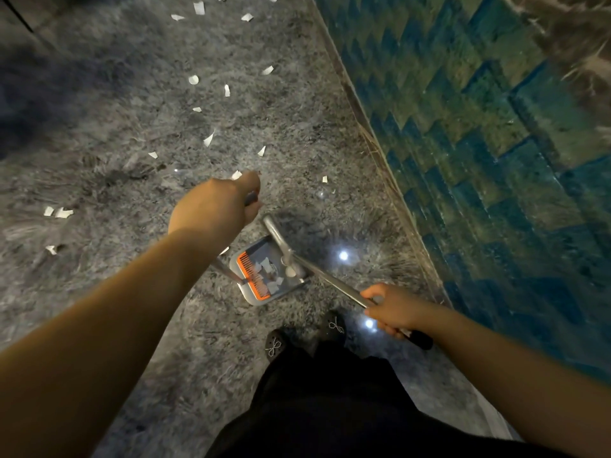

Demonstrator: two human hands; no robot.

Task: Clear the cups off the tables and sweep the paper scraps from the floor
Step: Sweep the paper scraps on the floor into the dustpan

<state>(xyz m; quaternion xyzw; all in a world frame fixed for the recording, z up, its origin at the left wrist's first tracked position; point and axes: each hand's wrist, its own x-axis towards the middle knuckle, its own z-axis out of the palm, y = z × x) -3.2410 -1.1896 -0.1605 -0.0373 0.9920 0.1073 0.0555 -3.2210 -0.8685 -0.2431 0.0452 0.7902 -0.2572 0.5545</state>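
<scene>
At bottom centre, black shoes (305,338) stand on grey marbled floor (99,276). The right hand (391,309) grasps a metal handle (330,279); the left hand (215,206) clenches another above the dustpan (261,276) holding scraps. Paper scraps (208,140) scatter toward the top; a blue-green tiled wall (479,143) fills the right.

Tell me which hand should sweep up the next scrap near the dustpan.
Left, probably. The left hand grips a handle and sits beside the nearest scrap, while the right hand holds a handle running down to the dustpan.
</scene>
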